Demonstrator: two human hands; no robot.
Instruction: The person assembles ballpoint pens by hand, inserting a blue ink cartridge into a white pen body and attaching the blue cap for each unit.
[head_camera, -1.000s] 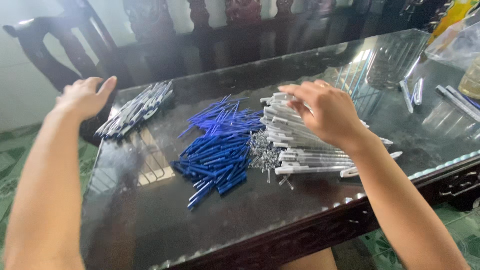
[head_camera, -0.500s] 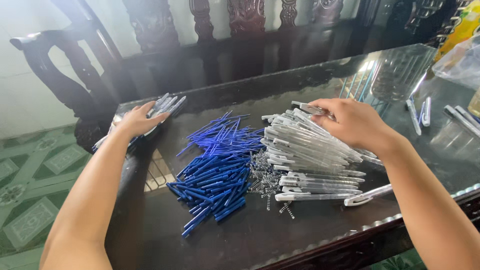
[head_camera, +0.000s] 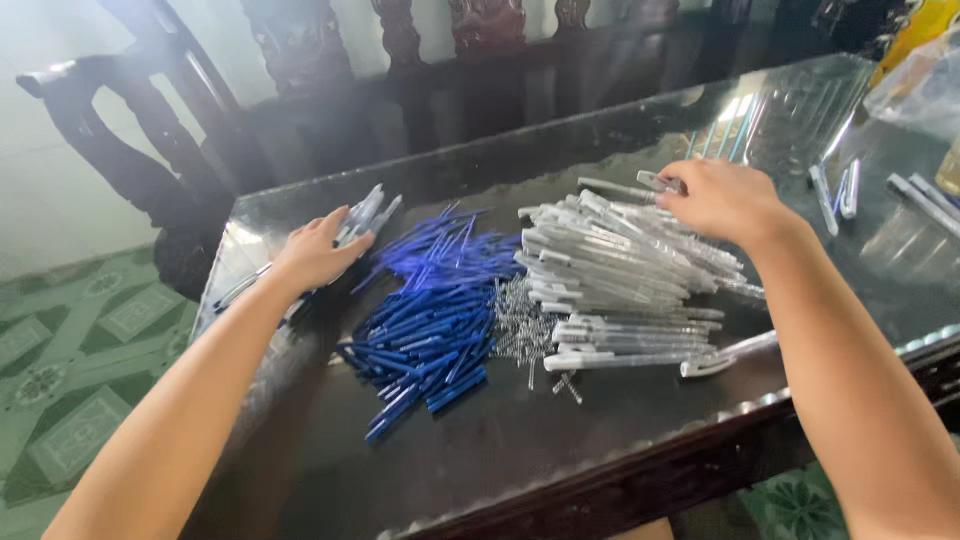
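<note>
My left hand (head_camera: 318, 252) rests on a small heap of clear pen barrels (head_camera: 363, 217) at the table's left edge, its fingers curled over them. My right hand (head_camera: 722, 200) lies on the far side of a large pile of clear-and-white pen barrels (head_camera: 620, 280), with its fingertips pinching one clear barrel (head_camera: 660, 183) at the pile's top. Between the two piles lies a spread of blue pen refills (head_camera: 435, 310). A small cluster of metal springs (head_camera: 520, 330) sits between the blue refills and the white pile.
Everything lies on a dark glass-topped table (head_camera: 560, 440) with a carved wooden edge. Dark wooden chairs (head_camera: 300, 60) stand behind it. A few loose pens (head_camera: 838, 190) and a clear plastic bag (head_camera: 920, 85) lie at the far right. Green patterned floor tiles (head_camera: 70, 370) show on the left.
My left hand moved in from the table's left edge onto the small heap of clear barrels. My right hand moved to the far side of the white pile and closed on one barrel.
</note>
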